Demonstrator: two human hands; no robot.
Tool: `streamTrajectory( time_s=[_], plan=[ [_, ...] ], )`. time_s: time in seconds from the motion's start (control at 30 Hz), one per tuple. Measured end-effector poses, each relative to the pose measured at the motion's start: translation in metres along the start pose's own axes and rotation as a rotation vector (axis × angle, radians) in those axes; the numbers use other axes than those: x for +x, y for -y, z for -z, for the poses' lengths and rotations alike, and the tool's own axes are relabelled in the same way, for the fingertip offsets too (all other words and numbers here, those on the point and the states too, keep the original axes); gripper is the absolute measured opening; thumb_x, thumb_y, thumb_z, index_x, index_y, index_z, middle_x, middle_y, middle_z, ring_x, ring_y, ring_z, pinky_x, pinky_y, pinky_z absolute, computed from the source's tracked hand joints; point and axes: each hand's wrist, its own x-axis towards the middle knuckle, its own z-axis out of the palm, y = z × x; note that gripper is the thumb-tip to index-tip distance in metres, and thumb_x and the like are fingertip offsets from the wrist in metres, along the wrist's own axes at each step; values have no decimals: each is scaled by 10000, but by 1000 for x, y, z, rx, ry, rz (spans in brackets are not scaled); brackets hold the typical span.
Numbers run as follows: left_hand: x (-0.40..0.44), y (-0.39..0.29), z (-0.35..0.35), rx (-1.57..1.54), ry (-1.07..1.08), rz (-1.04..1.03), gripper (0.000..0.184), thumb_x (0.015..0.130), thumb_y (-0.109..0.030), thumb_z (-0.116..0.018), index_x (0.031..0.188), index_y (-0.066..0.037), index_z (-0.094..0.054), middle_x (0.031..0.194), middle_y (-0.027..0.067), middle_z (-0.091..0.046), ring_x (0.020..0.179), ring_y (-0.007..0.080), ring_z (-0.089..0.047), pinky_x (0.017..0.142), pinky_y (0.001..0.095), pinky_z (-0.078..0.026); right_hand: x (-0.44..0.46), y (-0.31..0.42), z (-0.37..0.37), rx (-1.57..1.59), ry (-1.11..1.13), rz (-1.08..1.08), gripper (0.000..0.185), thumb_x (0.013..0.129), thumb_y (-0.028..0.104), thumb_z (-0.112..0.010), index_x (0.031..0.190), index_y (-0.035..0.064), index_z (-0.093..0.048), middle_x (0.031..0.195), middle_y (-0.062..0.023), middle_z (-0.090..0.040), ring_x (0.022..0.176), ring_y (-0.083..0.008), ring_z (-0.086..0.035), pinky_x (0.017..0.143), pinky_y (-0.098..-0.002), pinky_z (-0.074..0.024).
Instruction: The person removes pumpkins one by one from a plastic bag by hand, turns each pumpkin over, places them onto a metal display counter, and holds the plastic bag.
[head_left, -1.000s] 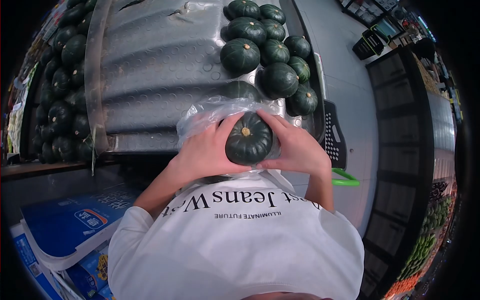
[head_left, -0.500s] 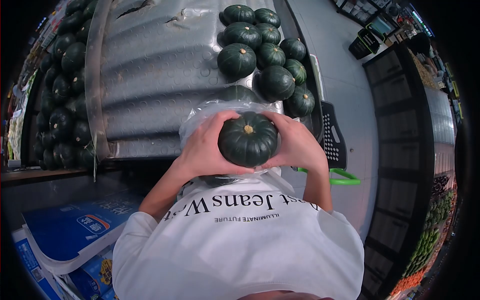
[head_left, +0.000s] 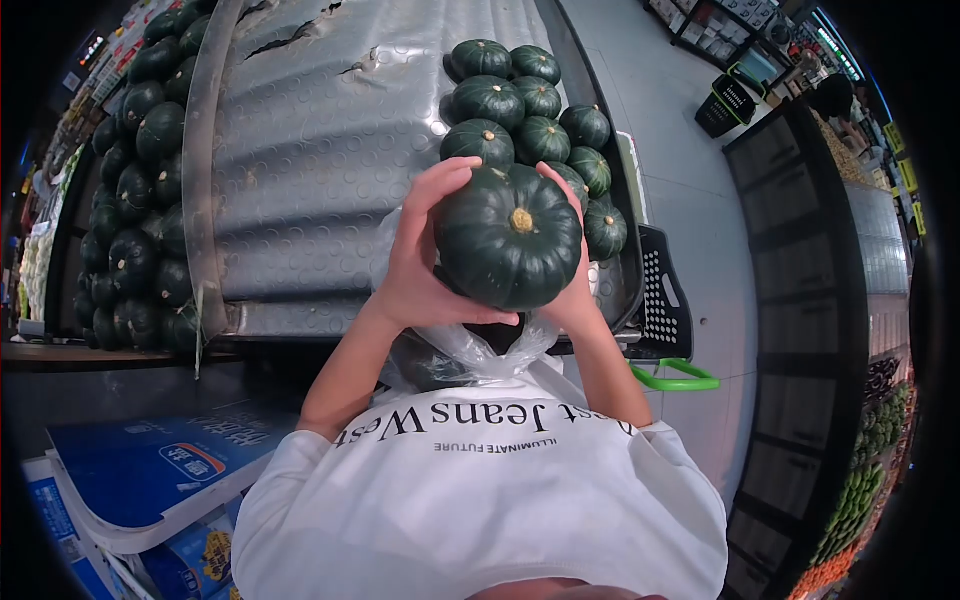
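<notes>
A dark green pumpkin [head_left: 505,260] with a pale stem is raised in front of my chest, stem end toward me. My left hand [head_left: 420,255] is closed around its left side, thumb beneath and fingers over the far edge. On the opposite side, my right hand [head_left: 573,290] grips it too, its thumb mostly hidden. Below both hands hangs a clear plastic bag [head_left: 485,352], close against my white shirt [head_left: 480,500]; something dark shows through it. Several similar pumpkins [head_left: 478,142] lie just beyond my hands on the grey padded display stand [head_left: 310,190].
More pumpkins [head_left: 135,265] are piled at the left. A black shopping basket [head_left: 665,290] with a green handle [head_left: 680,378] is beside the stand's right corner. Blue printed boxes [head_left: 150,460] sit low at the left. Dark cabinets [head_left: 800,290] line the aisle on the right.
Both hands have lifted the pumpkin up and slightly right, nearer to the camera. It has come away from the plastic bag, which now hangs lower, against my shirt.
</notes>
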Motion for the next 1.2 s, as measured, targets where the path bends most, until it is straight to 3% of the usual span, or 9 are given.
streamTrajectory(
  time_s=[0.03, 0.2, 0.43, 0.63, 0.83, 0.93, 1.03, 1.13, 1.2],
  plan=[
    [-5, 6, 3, 9, 36, 48, 1244, 419, -269, -971, 1411, -90, -243, 1428, 201, -319, 1289, 305, -393, 1079, 426, -342, -1, -5, -2, 33, -7, -20, 995, 658, 110, -839, 1448, 59, -236, 1331, -127, -467, 1227, -229, -484, 1034, -360, -391],
    [-11, 17, 4, 31, 61, 113, 1200, 439, -229, -964, 1407, -81, -271, 1430, 188, -327, 1296, 291, -389, 1080, 419, -339, -8, -23, -9, 180, -45, -222, 1002, 616, 187, -865, 1425, 40, -293, 1434, -116, -355, 1277, -222, -428, 1067, -361, -361],
    [-14, 22, 1, -65, 13, 290, 1101, 489, -213, -945, 1395, -62, -338, 1363, 99, -392, 1278, 240, -412, 1061, 372, -353, -7, -32, -15, 100, -96, -152, 946, 668, 124, -814, 1420, 34, -246, 1276, -149, -517, 1169, -250, -542, 999, -371, -426],
    [-13, 20, 2, -100, 9, 382, 1142, 494, -217, -947, 1413, -47, -290, 1365, 129, -423, 1250, 229, -442, 1060, 366, -365, -8, -35, -14, 93, -79, -154, 998, 673, 145, -815, 1435, 35, -180, 1258, -171, -528, 1172, -280, -546, 999, -381, -427],
    [-12, 19, 6, -246, -55, 486, 998, 578, -315, -914, 1373, -66, -365, 1249, 92, -494, 1189, 195, -493, 1022, 347, -396, -13, -45, -18, 147, -73, 92, 1014, 699, 128, -776, 1446, 26, -98, 1370, -234, -399, 1210, -331, -503, 1003, -428, -420],
    [-14, 20, 2, -256, -99, 468, 948, 627, -428, -870, 1354, -62, -383, 1169, 79, -547, 1061, 151, -564, 861, 283, -488, -16, -43, -19, 158, -71, 112, 1018, 708, 118, -760, 1453, 27, -73, 1412, -247, -328, 1215, -347, -489, 1004, -441, -414],
    [-18, 22, 7, -253, -61, 541, 800, 766, -477, -755, 1336, -47, -393, 949, 65, -625, 762, 101, -623, 592, 216, -496, -17, -46, -18, 142, -98, 188, 1039, 718, 145, -755, 1463, 18, -42, 1398, -249, -339, 1210, -347, -489, 1010, -437, -402],
    [-16, 15, 1, -253, -145, 648, 626, 894, -420, -631, 1322, -27, -399, 713, 54, -619, 477, 74, -542, 402, 196, -414, -25, -50, -13, 68, -32, 153, 1074, 770, 196, -723, 1476, 86, 78, 1432, -255, -296, 1271, -324, -417, 1059, -444, -352],
    [-10, 10, 2, -287, -164, 739, 547, 932, -349, -585, 1323, -17, -394, 647, 66, -602, 419, 88, -513, 388, 212, -422, -23, -52, -12, 80, -46, 131, 1094, 762, 223, -733, 1477, 82, 84, 1447, -246, -264, 1285, -327, -394, 1070, -448, -336]
  ],
)
